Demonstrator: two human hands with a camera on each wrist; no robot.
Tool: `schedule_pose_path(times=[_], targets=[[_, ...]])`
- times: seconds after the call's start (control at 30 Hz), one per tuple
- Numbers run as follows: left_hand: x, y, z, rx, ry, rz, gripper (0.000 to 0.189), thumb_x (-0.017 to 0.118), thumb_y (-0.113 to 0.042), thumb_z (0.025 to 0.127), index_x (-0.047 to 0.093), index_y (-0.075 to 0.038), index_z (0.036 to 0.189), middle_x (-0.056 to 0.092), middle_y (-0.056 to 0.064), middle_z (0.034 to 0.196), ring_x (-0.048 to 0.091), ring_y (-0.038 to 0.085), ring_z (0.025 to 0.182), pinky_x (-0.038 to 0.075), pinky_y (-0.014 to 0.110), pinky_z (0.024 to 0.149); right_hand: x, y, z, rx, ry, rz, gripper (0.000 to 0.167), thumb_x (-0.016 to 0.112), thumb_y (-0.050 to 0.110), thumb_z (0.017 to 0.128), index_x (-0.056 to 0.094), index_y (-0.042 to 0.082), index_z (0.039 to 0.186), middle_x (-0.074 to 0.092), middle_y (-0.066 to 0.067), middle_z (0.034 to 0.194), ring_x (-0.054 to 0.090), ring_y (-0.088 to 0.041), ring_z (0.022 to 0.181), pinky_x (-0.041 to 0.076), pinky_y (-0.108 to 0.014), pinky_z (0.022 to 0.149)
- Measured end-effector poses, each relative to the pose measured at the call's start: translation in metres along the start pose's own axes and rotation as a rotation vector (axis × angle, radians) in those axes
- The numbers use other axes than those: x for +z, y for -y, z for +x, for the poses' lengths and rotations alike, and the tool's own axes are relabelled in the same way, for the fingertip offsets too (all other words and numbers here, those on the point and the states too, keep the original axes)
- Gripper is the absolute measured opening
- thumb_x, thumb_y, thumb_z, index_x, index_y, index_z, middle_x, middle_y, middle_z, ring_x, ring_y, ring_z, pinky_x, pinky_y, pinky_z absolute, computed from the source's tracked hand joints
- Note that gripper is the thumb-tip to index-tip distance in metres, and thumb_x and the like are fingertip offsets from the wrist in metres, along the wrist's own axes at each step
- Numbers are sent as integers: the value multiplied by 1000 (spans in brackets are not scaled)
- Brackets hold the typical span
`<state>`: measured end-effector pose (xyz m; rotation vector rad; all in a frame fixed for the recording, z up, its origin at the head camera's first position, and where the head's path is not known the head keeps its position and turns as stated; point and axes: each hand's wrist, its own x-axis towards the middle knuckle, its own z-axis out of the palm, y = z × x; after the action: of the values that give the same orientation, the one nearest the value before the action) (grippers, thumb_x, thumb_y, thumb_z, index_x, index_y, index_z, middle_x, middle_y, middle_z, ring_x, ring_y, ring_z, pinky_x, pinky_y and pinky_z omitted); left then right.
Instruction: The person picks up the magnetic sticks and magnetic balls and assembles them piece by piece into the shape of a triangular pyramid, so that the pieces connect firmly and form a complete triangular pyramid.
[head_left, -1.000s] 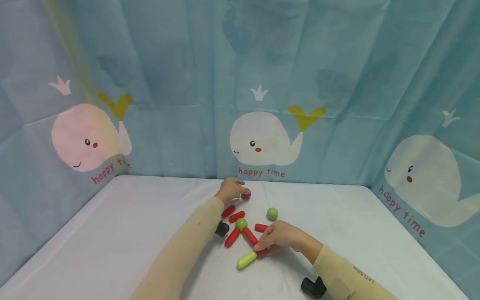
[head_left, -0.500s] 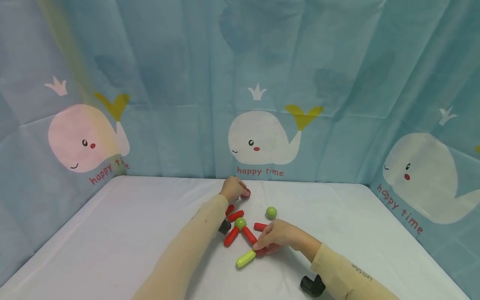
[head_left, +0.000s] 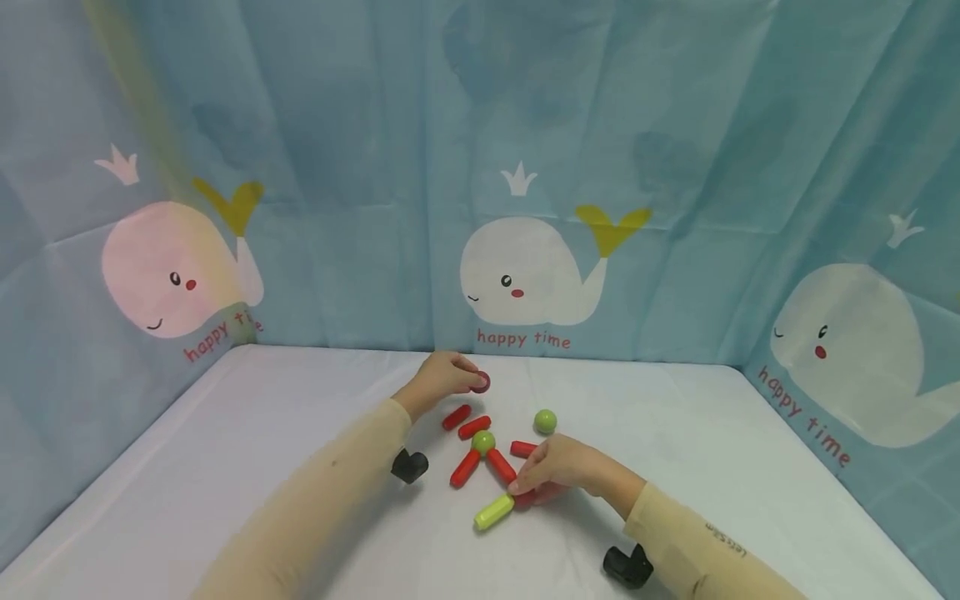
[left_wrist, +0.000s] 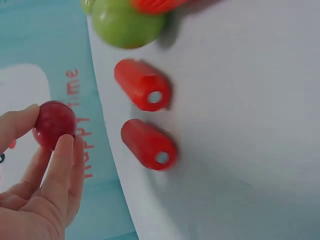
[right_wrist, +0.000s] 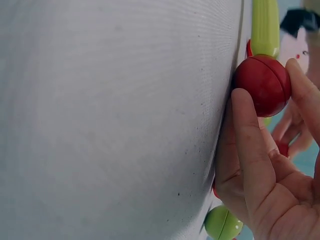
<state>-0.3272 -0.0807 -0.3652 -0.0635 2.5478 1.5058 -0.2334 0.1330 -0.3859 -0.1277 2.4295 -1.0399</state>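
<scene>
In the left wrist view my left hand (left_wrist: 45,200) pinches a dark red ball (left_wrist: 54,125) between thumb and fingertips, held at the far side of the table in the head view. My right hand (head_left: 562,467) holds another red ball (right_wrist: 263,85), seen in the right wrist view with thumb and fingers around it. The end of a yellow-green rod (head_left: 493,512) meets that ball. Between the hands, two red rods (head_left: 465,468) spread from a green ball (head_left: 483,442). The right-hand one of them runs toward the right fingertips.
Two loose red rods (left_wrist: 149,144) with silvery end discs lie near the left hand. A second green ball (head_left: 545,421) and a red rod (head_left: 523,448) lie beyond the right hand. A whale-print curtain (head_left: 360,250) stands behind the white table (head_left: 225,450).
My left hand has shifted left with the red ball, and its forearm has swung left, uncovering more of the loose red rods. The right hand stays in place.
</scene>
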Motion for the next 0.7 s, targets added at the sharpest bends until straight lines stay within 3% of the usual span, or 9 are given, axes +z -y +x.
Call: schedule_pose_path(times=[0.37,0.5,0.7], targets=[[-18,26,-52,-23,21,99,25,79,-27,83,67,-14,100,71,2,98,64,20,94,56,39,86,1,0,-1,4,-22,-8,19,84,26,79,76,9,82,75,-1,76,68,-11,70,58,-27,72],[-20,32,-65,-15,35,100,22,79,-26,83,67,-15,97,71,-1,95,63,18,96,55,37,84,1,1,-2,-4,-22,3,19,84,25,79,76,8,83,75,-1,77,68,-11,70,59,-27,72],[-18,40,-81,-56,15,75,24,82,-23,79,67,-14,95,69,1,98,61,21,98,56,35,79,1,1,-3,-13,-13,18,19,84,24,79,76,7,82,75,-1,77,67,-11,69,60,-27,72]])
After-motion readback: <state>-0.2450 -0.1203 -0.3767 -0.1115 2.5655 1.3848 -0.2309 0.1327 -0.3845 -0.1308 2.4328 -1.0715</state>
